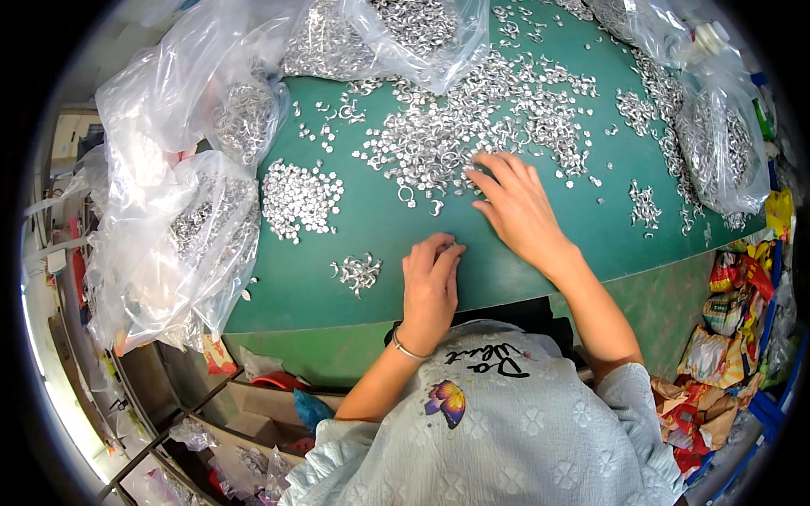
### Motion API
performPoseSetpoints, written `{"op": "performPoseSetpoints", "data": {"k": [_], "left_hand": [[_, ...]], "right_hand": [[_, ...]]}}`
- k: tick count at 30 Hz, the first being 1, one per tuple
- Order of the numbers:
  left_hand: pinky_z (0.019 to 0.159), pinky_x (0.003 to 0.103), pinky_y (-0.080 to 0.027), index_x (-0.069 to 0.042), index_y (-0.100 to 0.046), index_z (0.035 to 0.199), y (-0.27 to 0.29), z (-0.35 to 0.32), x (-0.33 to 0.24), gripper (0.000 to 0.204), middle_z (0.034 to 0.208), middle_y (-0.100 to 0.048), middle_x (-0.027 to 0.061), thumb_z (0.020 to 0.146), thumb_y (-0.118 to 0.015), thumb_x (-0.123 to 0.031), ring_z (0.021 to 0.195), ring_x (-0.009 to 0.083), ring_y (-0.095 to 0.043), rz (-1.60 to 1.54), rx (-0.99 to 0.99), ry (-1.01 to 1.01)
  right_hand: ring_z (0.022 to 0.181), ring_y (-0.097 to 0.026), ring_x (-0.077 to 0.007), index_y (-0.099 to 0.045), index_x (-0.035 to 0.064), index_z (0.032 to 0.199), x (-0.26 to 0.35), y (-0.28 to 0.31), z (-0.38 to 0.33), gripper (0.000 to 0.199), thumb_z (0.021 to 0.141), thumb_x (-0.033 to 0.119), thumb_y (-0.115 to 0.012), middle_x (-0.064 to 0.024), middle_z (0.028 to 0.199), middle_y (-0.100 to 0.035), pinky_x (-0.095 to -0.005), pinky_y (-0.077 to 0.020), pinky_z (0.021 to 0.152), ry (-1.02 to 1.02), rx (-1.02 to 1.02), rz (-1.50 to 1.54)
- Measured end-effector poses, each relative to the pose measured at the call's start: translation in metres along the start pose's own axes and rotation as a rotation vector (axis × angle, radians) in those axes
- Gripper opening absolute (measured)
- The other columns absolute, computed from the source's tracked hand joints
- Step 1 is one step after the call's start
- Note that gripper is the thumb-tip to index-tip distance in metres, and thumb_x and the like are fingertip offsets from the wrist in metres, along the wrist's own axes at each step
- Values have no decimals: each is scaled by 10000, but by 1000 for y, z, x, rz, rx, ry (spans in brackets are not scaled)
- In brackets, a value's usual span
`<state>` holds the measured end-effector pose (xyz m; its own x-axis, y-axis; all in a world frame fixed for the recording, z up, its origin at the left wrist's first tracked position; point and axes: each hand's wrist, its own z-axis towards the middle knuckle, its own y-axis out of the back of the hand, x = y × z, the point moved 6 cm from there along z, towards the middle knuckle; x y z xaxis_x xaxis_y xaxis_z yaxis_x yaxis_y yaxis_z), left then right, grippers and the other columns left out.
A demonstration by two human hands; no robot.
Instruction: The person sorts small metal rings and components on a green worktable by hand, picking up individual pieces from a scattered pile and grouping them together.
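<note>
My left hand [432, 280] rests near the front of the green tabletop, its fingers curled together in a pinch. Something small and grey may be between the fingertips, mostly hidden. Farther up and to the right, my right hand [516, 207] reaches to the near edge of a big heap of small silvery metal pieces [430, 139]. Its fingers are apart, the fingertips touching the pieces there. Many pieces look like open rings or hooks. To the left lies a pile of small rounded silvery pieces [299, 198]. A little cluster of hook-shaped pieces [358, 272] sits left of my left hand.
Clear plastic bags [139, 194] of metal pieces line the left side of the green table [540, 278]. More bags [405, 34] stand at the back and another bag [717, 143] at the right. Colourful packets [717, 354] lie beyond the right edge; compartments [253, 422] are below left.
</note>
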<state>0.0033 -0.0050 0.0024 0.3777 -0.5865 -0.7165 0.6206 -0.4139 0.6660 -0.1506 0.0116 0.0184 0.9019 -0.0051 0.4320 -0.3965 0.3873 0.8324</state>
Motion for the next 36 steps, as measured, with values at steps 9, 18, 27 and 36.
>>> {"op": "performPoseSetpoints", "data": {"k": [9,18,27,36], "left_hand": [[799,351,-417,-22,-646,999,3,-3,3,237,1063,-590,98,786,-627,81,881,251,-557,-20,-8,-5],[785,349,-411,-23,-640,1004,6,-6,6,241,1071,-593,96,785,-629,77,882,244,-557,-21,-28,-4],[770,365,-408,-20,-630,1012,6,-8,5,228,1084,-580,95,794,-635,44,881,243,-563,-4,-13,-18],[781,366,-411,-20,-634,1007,6,-8,6,220,1086,-581,96,795,-637,37,884,245,-564,-1,-24,-23]], "right_hand": [[911,-532,-269,-651,51,951,-20,28,-25,213,748,59,-715,-72,977,-584,-371,-405,770,-169,-99,21],[919,-517,-244,-660,52,952,-12,16,-16,198,768,98,-716,-55,934,-575,-375,-366,781,-226,-37,11],[896,-523,-251,-655,56,911,-14,16,-15,171,756,71,-724,-60,918,-587,-370,-353,785,-293,89,-65],[911,-541,-259,-645,56,933,-25,28,-15,167,775,44,-697,-66,910,-606,-379,-367,795,-311,55,15]]}}
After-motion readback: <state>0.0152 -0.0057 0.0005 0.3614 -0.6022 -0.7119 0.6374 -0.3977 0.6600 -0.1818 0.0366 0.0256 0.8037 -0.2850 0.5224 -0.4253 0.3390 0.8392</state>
